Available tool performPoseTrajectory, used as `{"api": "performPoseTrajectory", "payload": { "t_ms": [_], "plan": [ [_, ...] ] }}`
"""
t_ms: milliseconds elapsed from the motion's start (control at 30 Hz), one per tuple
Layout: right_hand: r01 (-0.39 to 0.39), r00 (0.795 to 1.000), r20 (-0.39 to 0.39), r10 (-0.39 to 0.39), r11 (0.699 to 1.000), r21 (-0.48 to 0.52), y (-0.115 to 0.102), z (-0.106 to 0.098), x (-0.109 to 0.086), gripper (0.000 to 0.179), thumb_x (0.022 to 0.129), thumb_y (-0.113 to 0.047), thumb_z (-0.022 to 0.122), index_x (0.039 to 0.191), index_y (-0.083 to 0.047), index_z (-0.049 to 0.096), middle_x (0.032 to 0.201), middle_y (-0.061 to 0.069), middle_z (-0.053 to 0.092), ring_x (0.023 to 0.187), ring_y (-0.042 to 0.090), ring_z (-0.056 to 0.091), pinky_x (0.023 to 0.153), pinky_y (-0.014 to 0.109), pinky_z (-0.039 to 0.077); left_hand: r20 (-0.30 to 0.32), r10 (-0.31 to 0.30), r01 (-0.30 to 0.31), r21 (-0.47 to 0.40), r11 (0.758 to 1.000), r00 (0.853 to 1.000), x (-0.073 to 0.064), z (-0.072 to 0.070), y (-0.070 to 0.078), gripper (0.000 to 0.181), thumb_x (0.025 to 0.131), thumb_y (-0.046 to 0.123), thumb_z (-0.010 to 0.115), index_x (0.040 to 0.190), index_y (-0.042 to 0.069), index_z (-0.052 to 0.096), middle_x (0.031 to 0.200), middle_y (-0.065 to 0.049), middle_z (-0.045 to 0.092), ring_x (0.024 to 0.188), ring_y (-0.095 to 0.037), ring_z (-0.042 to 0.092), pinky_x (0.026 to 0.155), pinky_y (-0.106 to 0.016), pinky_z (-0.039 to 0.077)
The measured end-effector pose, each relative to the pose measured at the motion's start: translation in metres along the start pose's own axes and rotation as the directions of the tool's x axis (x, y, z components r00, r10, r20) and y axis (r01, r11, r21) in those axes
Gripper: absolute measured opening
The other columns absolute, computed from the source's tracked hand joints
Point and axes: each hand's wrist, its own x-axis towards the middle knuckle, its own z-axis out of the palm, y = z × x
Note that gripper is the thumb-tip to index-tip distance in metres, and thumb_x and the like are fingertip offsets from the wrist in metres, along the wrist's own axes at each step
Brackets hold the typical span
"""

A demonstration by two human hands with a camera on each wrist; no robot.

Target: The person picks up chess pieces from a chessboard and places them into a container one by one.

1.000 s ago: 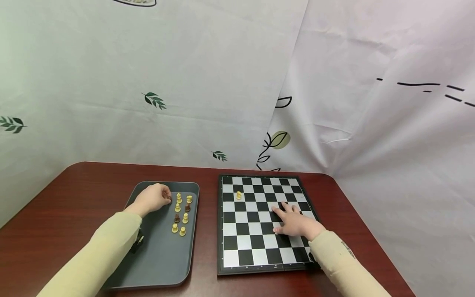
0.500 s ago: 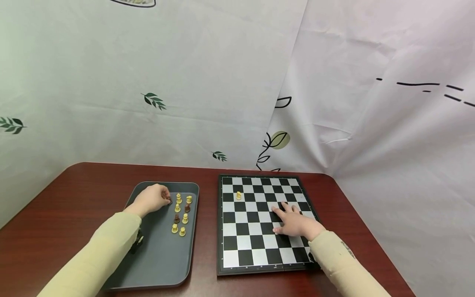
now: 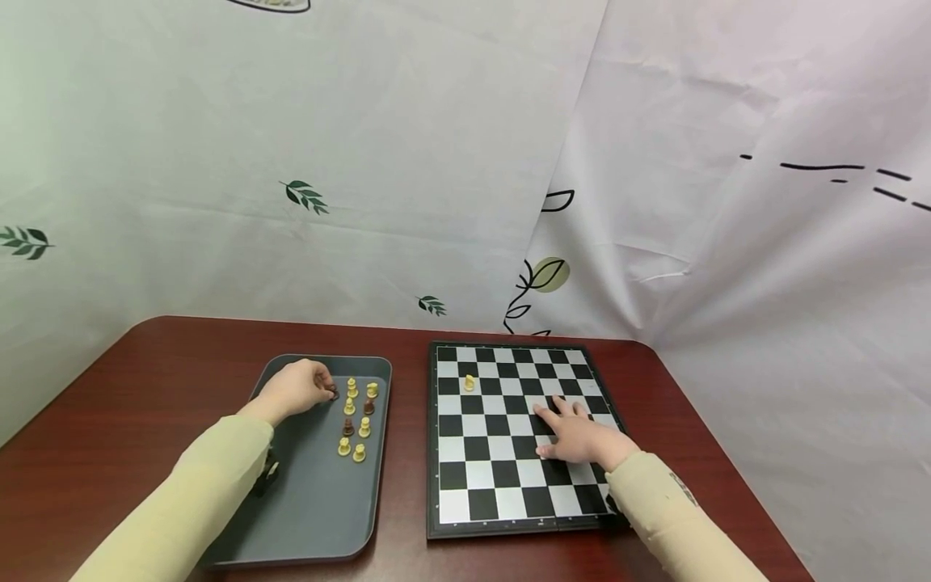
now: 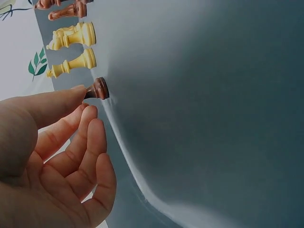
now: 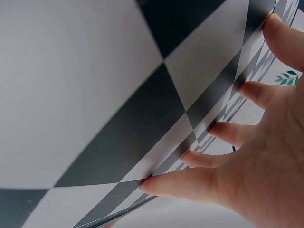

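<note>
My left hand (image 3: 294, 392) is over the back left part of a grey tray (image 3: 313, 517). Between thumb and fingertips it pinches a brown chess piece (image 4: 100, 89), whose upper part the fingers hide; its base shows close over the tray. Beside it in the left wrist view stand a yellow king (image 4: 71, 64) and other yellow and brown pieces. On the black-and-white chessboard (image 3: 494, 477), my right hand (image 3: 578, 440) rests with fingers spread, its fingertips (image 5: 154, 184) touching the squares. A single yellow chess piece (image 3: 469, 383) stands near the board's back left corner.
Yellow and brown chess pieces, such as a yellow one (image 3: 364, 428) and a brown one (image 3: 348, 427), stand in two columns along the tray's right side. Tray and board lie side by side on a reddish-brown table (image 3: 403, 453). A pale patterned cloth (image 3: 364, 162) hangs behind.
</note>
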Motion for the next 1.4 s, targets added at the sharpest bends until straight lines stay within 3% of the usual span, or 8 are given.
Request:
{"api": "performPoseTrajectory", "payload": {
  "t_ms": [567,1400],
  "plan": [
    [-0.016,1.0,0.005,0.016,1.0,-0.009,-0.001,-0.004,0.0,0.067,0.088,-0.033,0.065,0.146,-0.013,0.036,0.153,0.022,0.02,0.136,0.052,0.018,0.1,0.068,0.027,-0.017,0.036,-0.037,-0.069,0.997,0.999,-0.006,-0.012,0.006,0.009,0.087,0.007,0.062,0.09,-0.001,0.062,0.078,-0.008,0.061,0.067,-0.017,0.054,0.06,-0.034,0.043],
    [0.004,1.0,0.005,-0.004,1.0,-0.001,-0.001,-0.002,-0.002,0.067,0.087,-0.032,0.065,0.145,-0.011,0.037,0.152,0.024,0.021,0.135,0.054,0.019,0.099,0.067,0.027,-0.017,0.076,-0.077,-0.084,0.993,0.997,-0.009,-0.003,0.031,0.011,0.088,0.011,0.063,0.092,0.002,0.064,0.077,-0.005,0.061,0.065,-0.015,0.051,0.058,-0.031,0.041]
  ]
}}
